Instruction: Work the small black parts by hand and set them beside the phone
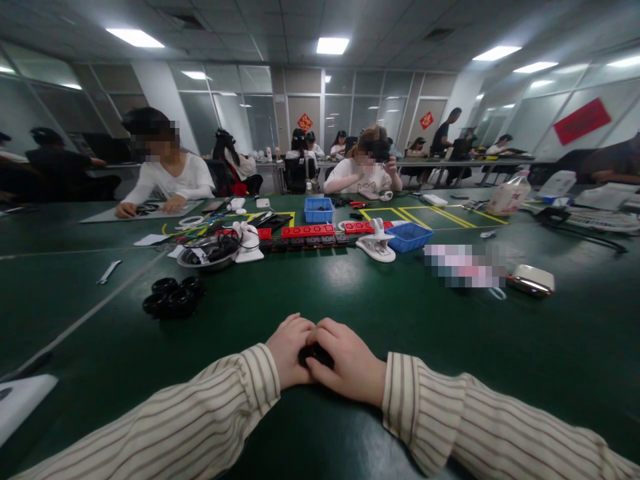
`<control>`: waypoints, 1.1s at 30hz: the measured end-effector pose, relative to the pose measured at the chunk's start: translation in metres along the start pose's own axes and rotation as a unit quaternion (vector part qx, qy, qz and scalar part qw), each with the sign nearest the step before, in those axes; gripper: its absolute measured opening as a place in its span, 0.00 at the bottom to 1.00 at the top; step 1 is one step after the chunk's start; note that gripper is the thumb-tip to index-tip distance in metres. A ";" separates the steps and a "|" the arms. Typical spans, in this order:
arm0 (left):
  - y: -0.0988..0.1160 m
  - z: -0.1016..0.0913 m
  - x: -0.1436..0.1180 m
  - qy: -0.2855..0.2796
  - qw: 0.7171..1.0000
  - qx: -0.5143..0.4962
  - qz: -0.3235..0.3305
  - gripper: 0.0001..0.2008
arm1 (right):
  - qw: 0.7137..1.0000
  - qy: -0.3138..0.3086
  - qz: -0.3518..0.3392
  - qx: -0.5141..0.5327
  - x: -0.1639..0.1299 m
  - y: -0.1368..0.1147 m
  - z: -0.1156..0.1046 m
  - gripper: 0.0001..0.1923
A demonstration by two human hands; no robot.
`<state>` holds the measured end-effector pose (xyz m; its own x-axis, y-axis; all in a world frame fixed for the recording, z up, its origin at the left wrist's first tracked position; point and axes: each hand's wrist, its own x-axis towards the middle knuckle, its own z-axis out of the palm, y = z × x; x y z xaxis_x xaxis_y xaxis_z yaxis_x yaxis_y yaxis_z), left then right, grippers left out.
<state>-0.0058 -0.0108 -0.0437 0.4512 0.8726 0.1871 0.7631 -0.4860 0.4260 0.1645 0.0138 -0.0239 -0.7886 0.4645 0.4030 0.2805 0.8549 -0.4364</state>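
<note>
Black obj. (319,358) held btwn L hand (287,350) & R hand (350,357), btm ctr; black round pcs (179,304) mid-left.

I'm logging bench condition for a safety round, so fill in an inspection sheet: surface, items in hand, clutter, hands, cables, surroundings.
Surface: green tabletop, yellow tape marks on its far part.
Items in hand: one black object, largely covered; type unclear.
Clutter: black round items grouped at left; metal bowl, filled; white clip stand beside a blue tray.
Hands: right hand curls around the black object; left hand is against it, grip partly hidden.
Cables: white cable looped beyond the bowl.
Surroundings: people seated opposite; ceiling lights lit.
</note>
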 end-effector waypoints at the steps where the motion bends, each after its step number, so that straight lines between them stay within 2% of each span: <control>1: -0.001 0.000 0.000 0.003 1.000 0.002 -0.001 0.20 | 1.000 0.008 -0.018 0.013 0.000 0.001 0.000 0.09; 5: -0.001 -0.002 0.003 0.006 1.000 0.001 0.002 0.20 | 0.994 0.058 -0.081 0.043 -0.001 0.006 -0.002 0.14; 8: -0.001 -0.004 0.004 0.009 1.000 -0.001 0.011 0.16 | 0.991 0.084 -0.083 0.055 0.000 0.011 -0.004 0.15; 11: -0.005 -0.007 0.003 0.029 1.000 -0.004 -0.007 0.15 | 0.990 0.108 -0.019 0.093 0.004 0.020 -0.002 0.12; 14: -0.012 -0.010 0.001 0.059 0.997 -0.004 -0.052 0.17 | 0.979 0.153 0.064 0.120 0.009 0.031 0.001 0.05; 16: -0.018 -0.012 -0.002 0.080 0.994 -0.004 -0.080 0.17 | 0.972 0.166 0.110 0.122 0.012 0.038 0.004 0.03; 21: -0.033 -0.023 -0.015 0.101 0.980 0.035 -0.169 0.16 | 0.974 0.118 0.154 0.115 0.012 0.045 0.006 0.08; 26: -0.048 -0.047 -0.037 0.064 0.967 0.118 -0.215 0.18 | 0.982 0.053 0.158 0.093 0.011 0.043 0.003 0.08; 30: -0.063 -0.074 -0.055 -0.010 0.951 0.170 -0.257 0.19 | 0.985 0.036 0.147 0.085 0.012 0.043 0.002 0.06; 33: -0.077 -0.091 -0.068 -0.077 0.934 0.172 -0.305 0.19 | 0.987 0.034 0.132 0.087 0.013 0.045 0.002 0.05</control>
<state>-0.1374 -0.0277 -0.0088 -0.0746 0.9876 -0.1381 0.9914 0.0884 0.0967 0.1660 0.0576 -0.0397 -0.6609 0.6848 0.3070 0.3684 0.6524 -0.6623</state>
